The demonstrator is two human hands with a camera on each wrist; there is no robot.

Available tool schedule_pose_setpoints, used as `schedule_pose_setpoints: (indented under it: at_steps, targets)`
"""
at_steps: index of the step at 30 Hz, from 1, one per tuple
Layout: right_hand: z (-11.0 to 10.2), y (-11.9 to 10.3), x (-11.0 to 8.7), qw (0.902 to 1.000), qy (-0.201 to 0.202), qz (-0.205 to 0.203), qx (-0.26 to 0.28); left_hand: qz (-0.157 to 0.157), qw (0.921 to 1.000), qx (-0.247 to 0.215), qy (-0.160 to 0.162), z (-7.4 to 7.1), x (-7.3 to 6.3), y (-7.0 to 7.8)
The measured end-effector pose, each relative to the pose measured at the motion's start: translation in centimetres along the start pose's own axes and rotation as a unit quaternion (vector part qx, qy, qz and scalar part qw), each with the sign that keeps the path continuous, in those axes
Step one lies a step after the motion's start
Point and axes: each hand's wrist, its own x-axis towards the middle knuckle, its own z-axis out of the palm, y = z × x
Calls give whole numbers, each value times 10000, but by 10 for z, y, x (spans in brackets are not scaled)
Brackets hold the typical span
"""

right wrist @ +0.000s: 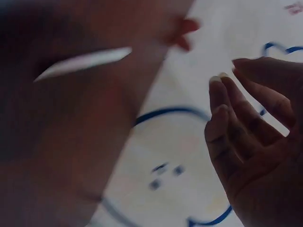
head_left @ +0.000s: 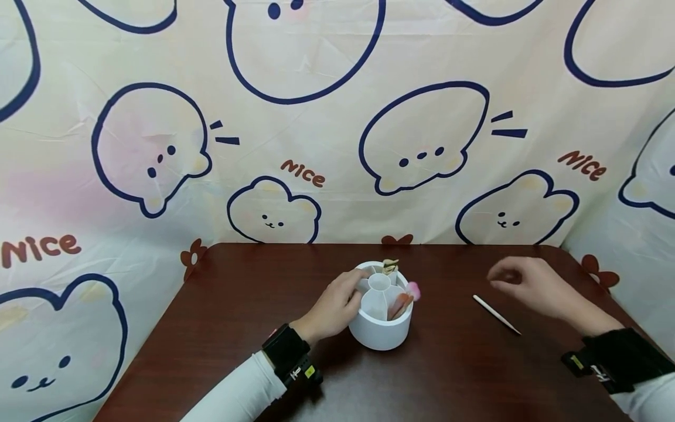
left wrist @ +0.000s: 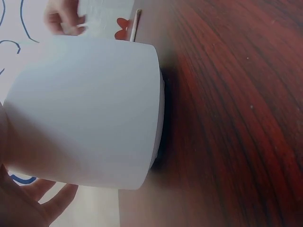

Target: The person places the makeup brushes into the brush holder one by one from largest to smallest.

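A white round organizer (head_left: 381, 333) with a round central well and petal-like compartments stands on the table. My left hand (head_left: 333, 302) grips its left side, with the fingers at the rim; in the left wrist view the smooth white wall (left wrist: 90, 113) hides much of that hand. Inside are a beige-green item (head_left: 389, 266), a pink puffy tip (head_left: 413, 291) and brownish pieces (head_left: 399, 306). To the right, a slim white pen-like stick (head_left: 495, 314) with a pointed end lies on the table. Beyond it, my right hand (head_left: 535, 287) hovers with loosely bent fingers and nothing in them.
The dark brown wooden table (head_left: 253, 328) reaches back to a cloth backdrop (head_left: 337, 135) printed with cartoon bears, which also comes down at both sides. Black camera straps (head_left: 287, 351) sit on both wrists.
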Motion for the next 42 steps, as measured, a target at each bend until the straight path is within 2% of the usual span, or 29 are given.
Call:
schedule_pose_setpoints:
  at_steps: [3, 6, 11, 17, 24, 29, 33, 36, 38, 42]
  targets:
    - [7, 29, -9, 9982, -517, 252, -155, -8, 10000, -10, 13, 0, -1, 1]
    - [17, 48, -15, 9944, -936, 416, -266, -55, 10000, -61, -7, -1, -2, 2]
    - [33, 53, -18, 9893, -1431, 294, -55, -96, 9999, -68, -12, -2, -2, 3]
    - [48, 34, -10, 9838, -1786, -117, -16, -66, 10000, -38, 21, -2, -2, 3]
    - [59, 9, 0, 9792, -2023, -151, 30, -6, 10000, -6, 79, -1, -2, 3]
    - [66, -11, 0, 9798, -1975, -98, -300, 82, 9999, 17, 125, 0, -2, 1]
    - [70, -23, 0, 9782, -1869, -329, -847, 73, 9999, 24, 125, -1, -3, 1]
    - [71, -28, 1, 9751, -1873, -544, -1056, 31, 9999, 17, 111, -1, -3, 1]
    - [70, -31, 3, 9741, -1912, -588, -1051, -14, 10000, 4, 93, 0, -3, 2]
    - [57, -46, 9, 9790, -1834, -563, -696, -86, 10000, 0, 46, 1, -4, 3]
